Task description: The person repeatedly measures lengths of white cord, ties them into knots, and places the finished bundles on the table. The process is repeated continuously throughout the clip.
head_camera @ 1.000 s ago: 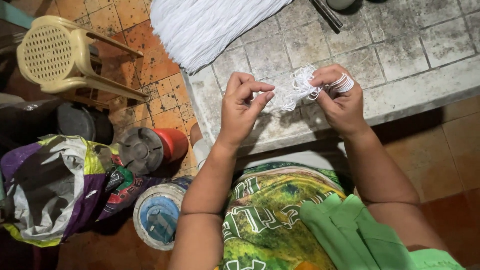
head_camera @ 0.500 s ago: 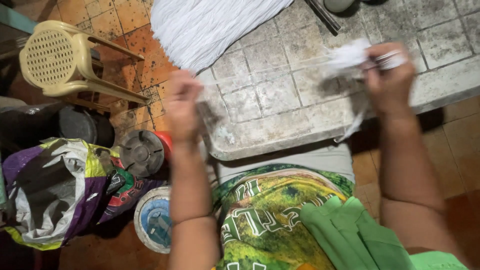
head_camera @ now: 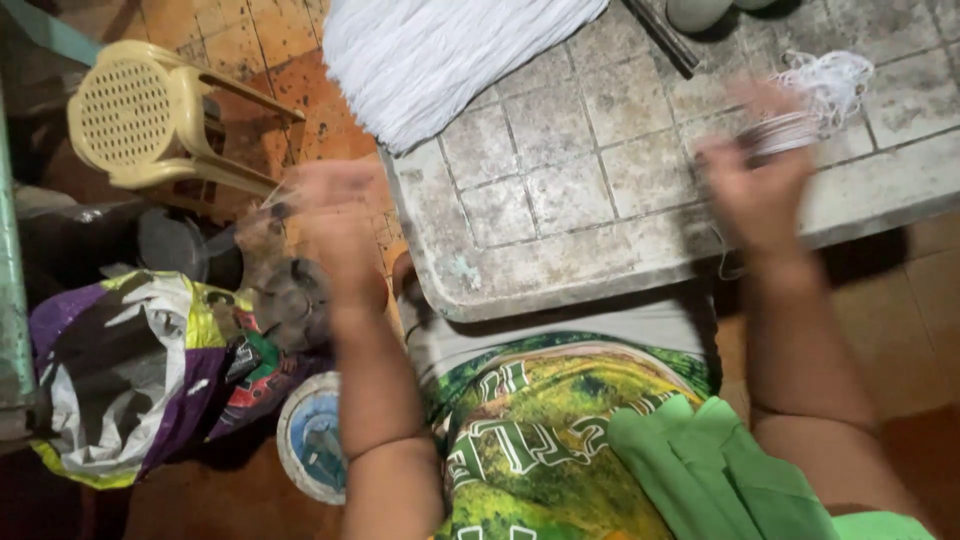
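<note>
White thread point(head_camera: 815, 95) was wound round my right hand point(head_camera: 760, 175); my blurred left hand point(head_camera: 335, 215) drew a strand out wide, its grip unreadable. Next wrap needed tension.

Multicolour plastic bag point(head_camera: 130, 370), floor, lower-left

The thread bundle point(head_camera: 440, 60) at twelve o'clock is plain white, and so is the loose thread tangle point(head_camera: 830, 80) at two o'clock. The counter point(head_camera: 560, 200) is pale grey, crossed by a grid of darker lines and mottled with stains. The plastic stool point(head_camera: 130, 115) at ten o'clock is cream yellow with a dotted mesh seat. The floor tiles point(head_camera: 250, 50) are orange-brown. The bag point(head_camera: 120, 370) at eight o'clock mixes purple, yellow-green, white and black. The garment point(head_camera: 540, 440) at six o'clock is green and yellow with white lettering.
</note>
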